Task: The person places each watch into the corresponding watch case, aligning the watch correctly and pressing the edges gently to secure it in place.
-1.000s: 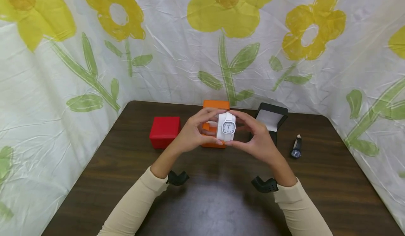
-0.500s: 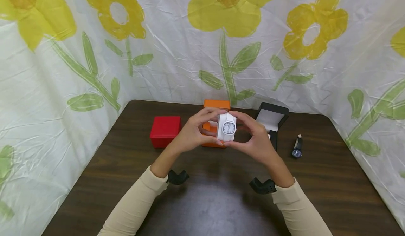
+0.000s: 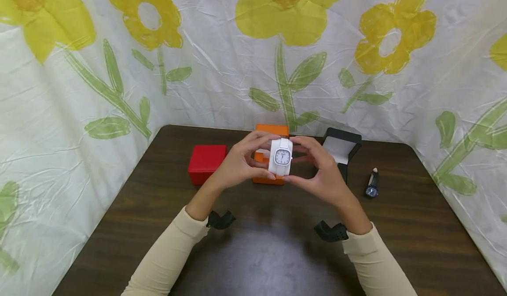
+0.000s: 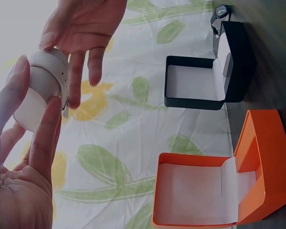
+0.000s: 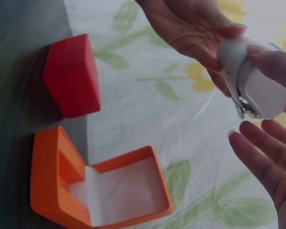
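Note:
A white wristwatch [image 3: 282, 157], its strap wrapped round a white cushion, is held up above the table in front of the orange box. My left hand [image 3: 238, 160] grips the cushion from the left, thumb below and fingers over the top. At the right side of the watch, my right hand [image 3: 321, 170] holds it between thumb and forefinger, other fingers spread behind. The face points toward the head camera. Both wrist views show the cushion's rear side; the strap buckle [image 5: 248, 110] hangs at its edge in the right wrist view.
An orange watch box [image 4: 195, 160] stands with its lid up behind the hands. To its left is a closed red box [image 3: 207, 164]; to its right, an opened black box [image 4: 193, 102]. A dark watch [image 3: 371, 186] lies on the brown table [image 3: 261, 252] farther right. A flowered curtain [image 3: 222, 84] hangs behind.
Over the last half second the white watch has shifted slightly left and up, its face turning more squarely toward the head camera. The left hand has moved slightly with it.

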Demonstrator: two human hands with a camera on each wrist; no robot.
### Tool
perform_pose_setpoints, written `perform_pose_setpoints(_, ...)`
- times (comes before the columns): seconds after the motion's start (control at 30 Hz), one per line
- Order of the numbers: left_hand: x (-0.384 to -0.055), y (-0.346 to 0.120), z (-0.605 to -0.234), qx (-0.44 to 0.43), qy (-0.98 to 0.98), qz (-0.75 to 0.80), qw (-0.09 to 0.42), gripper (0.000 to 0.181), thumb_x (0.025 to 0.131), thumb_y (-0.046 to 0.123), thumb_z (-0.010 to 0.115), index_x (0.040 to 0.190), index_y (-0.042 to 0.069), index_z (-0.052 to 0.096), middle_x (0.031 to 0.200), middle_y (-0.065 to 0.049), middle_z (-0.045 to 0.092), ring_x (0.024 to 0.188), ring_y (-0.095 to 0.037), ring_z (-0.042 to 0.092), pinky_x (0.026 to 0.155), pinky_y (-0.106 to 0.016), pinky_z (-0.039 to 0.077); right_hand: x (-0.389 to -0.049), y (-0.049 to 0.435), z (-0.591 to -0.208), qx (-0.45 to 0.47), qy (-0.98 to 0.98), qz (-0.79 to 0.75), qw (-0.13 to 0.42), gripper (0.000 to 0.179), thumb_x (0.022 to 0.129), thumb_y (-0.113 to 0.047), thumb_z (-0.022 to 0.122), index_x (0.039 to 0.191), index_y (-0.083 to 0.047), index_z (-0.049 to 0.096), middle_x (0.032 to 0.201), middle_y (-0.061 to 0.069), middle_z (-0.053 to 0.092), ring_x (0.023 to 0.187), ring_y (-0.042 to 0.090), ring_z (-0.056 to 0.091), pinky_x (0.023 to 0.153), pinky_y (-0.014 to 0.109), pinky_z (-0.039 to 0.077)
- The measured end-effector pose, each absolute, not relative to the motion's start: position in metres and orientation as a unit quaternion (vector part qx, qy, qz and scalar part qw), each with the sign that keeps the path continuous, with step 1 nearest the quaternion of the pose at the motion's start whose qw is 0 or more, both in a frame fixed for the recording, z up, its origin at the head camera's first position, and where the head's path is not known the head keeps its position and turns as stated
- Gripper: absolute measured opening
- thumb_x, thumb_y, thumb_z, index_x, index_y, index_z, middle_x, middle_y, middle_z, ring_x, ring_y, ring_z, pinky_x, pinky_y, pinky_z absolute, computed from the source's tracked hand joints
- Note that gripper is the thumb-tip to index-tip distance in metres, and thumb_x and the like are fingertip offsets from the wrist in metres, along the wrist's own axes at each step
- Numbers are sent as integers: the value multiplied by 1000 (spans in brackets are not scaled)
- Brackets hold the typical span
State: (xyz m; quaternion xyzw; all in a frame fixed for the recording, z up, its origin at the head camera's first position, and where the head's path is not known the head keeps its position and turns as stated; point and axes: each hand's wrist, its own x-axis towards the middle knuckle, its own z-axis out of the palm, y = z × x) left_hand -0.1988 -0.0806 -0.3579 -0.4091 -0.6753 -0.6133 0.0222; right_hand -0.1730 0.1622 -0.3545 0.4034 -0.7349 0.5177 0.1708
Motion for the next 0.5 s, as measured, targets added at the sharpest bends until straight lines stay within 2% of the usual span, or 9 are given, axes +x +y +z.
perform_pose_setpoints(0.23, -200, -80, -362, -410, -674, -614, 11, 78, 72, -2, 89, 143, 13, 59, 136, 0, 51, 109, -25, 61, 76, -42, 62, -179, 167, -361, 413, -725, 530, 150, 88, 64, 10, 91, 141, -3, 52, 138, 10, 54, 115, 26, 62, 89, 35, 58)
perform_pose_setpoints(0.5, -199, -79, -361, -413, -675, -612, 12, 81, 71, -5, 89, 144, 12, 58, 137, 1, 51, 110, -25, 61, 75, -42, 63, -173, 165, -354, 411, -727, 529, 153, 87, 60, 18, 89, 137, 5, 53, 135, 16, 54, 113, 23, 61, 91, 37, 58)
